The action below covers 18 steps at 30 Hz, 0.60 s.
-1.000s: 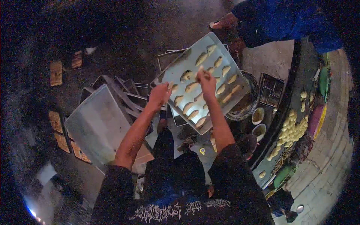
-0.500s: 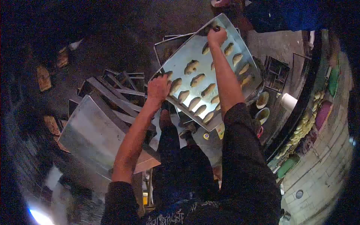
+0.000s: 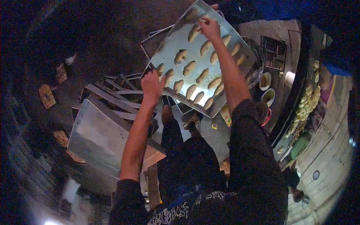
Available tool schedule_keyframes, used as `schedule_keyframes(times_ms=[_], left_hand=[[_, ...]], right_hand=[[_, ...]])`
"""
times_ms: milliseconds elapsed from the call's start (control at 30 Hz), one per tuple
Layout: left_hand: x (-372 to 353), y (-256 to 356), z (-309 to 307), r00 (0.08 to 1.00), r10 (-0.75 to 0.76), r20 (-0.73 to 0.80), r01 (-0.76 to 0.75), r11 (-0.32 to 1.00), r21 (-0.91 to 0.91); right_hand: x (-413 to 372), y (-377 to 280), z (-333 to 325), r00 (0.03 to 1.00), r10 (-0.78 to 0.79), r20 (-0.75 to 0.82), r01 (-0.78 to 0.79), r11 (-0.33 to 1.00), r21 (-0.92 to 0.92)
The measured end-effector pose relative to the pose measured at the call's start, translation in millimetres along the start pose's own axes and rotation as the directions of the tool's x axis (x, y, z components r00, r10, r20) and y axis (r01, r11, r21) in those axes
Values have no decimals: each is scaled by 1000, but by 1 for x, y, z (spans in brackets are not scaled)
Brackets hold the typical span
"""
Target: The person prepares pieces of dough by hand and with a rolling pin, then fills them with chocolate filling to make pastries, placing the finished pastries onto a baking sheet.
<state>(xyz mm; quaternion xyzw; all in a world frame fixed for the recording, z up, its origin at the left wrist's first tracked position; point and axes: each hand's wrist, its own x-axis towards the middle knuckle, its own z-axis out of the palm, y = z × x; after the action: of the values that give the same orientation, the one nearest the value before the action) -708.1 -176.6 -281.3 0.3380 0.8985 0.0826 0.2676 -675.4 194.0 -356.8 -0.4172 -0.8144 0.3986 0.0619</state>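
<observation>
A metal baking tray (image 3: 170, 48) with several rows of pale shaped dough pieces (image 3: 189, 68) tilts in front of me. My left hand (image 3: 152, 83) grips the tray's near-left edge. My right hand (image 3: 210, 28) reaches over the far part of the tray, its fingertips pinched on a dough piece there. Both sleeves are black.
An empty metal tray (image 3: 101, 135) leans at lower left over stacked metal racks (image 3: 120, 95). At right, a curved counter carries a heap of dough pieces (image 3: 305, 108) and two bowls (image 3: 268, 97). A person in blue (image 3: 285, 9) stands at the top.
The tray and both hands have shifted up and left in view. My right hand went from the tray's middle to its far corner and now sits just inside it, on a dough piece.
</observation>
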Motion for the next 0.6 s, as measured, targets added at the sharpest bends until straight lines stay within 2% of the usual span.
schedule_keyframes(times_ms=[33, 100, 167, 200, 233, 267, 333, 367, 433, 500, 567, 600], left_hand=[[-2, 3, -4, 1000, 0, 7, 0, 1000, -6], [-13, 7, -6, 993, 70, -93, -69, 998, 6], [-29, 8, -2, 970, 156, -187, -153, 988, 30], [-37, 7, 3, 951, 206, -230, -200, 979, 47], [-44, 8, 6, 927, 256, -275, -248, 967, 66], [-54, 11, 4, 930, 259, -260, -257, 965, 44], [-78, 18, -1, 936, 264, -231, -271, 963, 2], [-90, 20, -1, 923, 303, -238, -316, 948, -20], [-116, 24, 0, 892, 374, -253, -400, 915, -58], [-145, 31, 5, 882, 427, -201, -445, 893, -58], [-171, 58, -7, 885, 447, -132, -456, 889, -39], [-184, 72, -11, 878, 462, -124, -471, 880, -60]], right_hand=[[-21, -3, -2, 999, -23, -28, 26, 997, 75], [-93, -25, -5, 979, -116, -169, 116, 993, -11], [-181, -44, -11, 999, -20, -44, 24, 995, 99], [-228, -55, -15, 995, 94, 43, -99, 986, 134], [-272, -59, -23, 981, 105, 164, -114, 993, 42], [-322, -48, -22, 989, -33, 146, 27, 999, 44], [-400, -56, -47, 969, -98, 227, 104, 995, -13], [-435, -56, -58, 977, -180, 114, 173, 982, 71], [-492, -66, -100, 976, 45, 215, -88, 977, 193], [-543, -51, -128, 985, 115, 125, -128, 986, 103], [-579, -51, -178, 994, 91, -66, -80, 984, 159], [-597, -53, -207, 975, 136, -173, -114, 985, 134]])
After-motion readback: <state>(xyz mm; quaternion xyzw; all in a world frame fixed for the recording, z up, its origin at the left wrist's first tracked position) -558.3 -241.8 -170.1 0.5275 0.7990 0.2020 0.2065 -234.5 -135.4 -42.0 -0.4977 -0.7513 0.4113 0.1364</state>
